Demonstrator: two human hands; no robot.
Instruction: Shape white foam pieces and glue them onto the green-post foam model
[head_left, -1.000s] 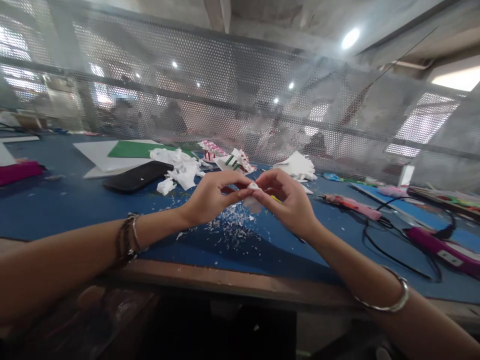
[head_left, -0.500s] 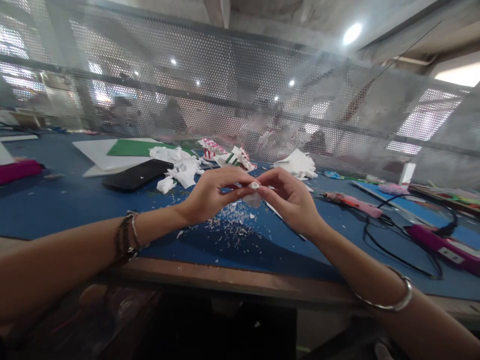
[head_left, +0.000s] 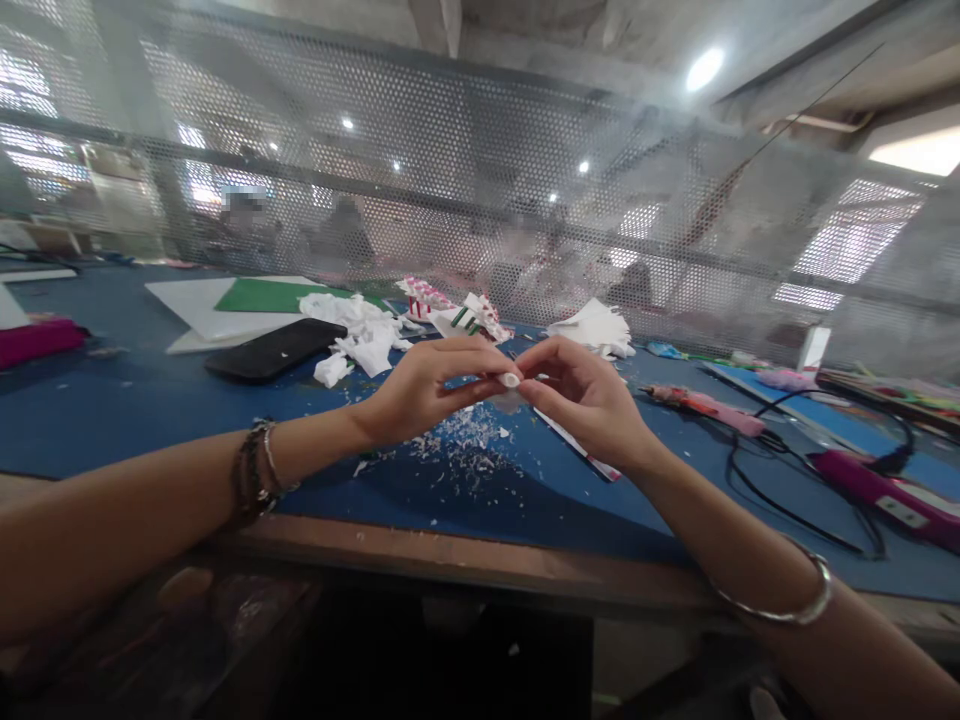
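Observation:
A small white rolled piece [head_left: 510,380], perhaps paper or foam, is pinched between the fingertips of both hands above the table. My left hand [head_left: 431,385] grips it from the left, thumb below and fingers above. On its other side, my right hand [head_left: 589,400] has its thumb and forefinger closed at the piece's edge. A thin, pale flap hangs under the roll. Below the hands lie many tiny white shavings [head_left: 472,450] on the blue tabletop [head_left: 300,425]. Partly behind my right hand is a thin white strip [head_left: 577,445].
Crumpled white scraps [head_left: 364,335] and a black phone-like slab [head_left: 277,350] lie at left, near green and white sheets [head_left: 277,295]. White cut pieces [head_left: 592,328] sit behind. At right are a pink corded tool [head_left: 709,408] and a purple power strip [head_left: 877,495]. A perforated screen [head_left: 450,150] stands beyond.
The roll has turned slightly, showing more of its round end, and the pale flap shows less. My right hand has shifted a little, uncovering more of the white strip.

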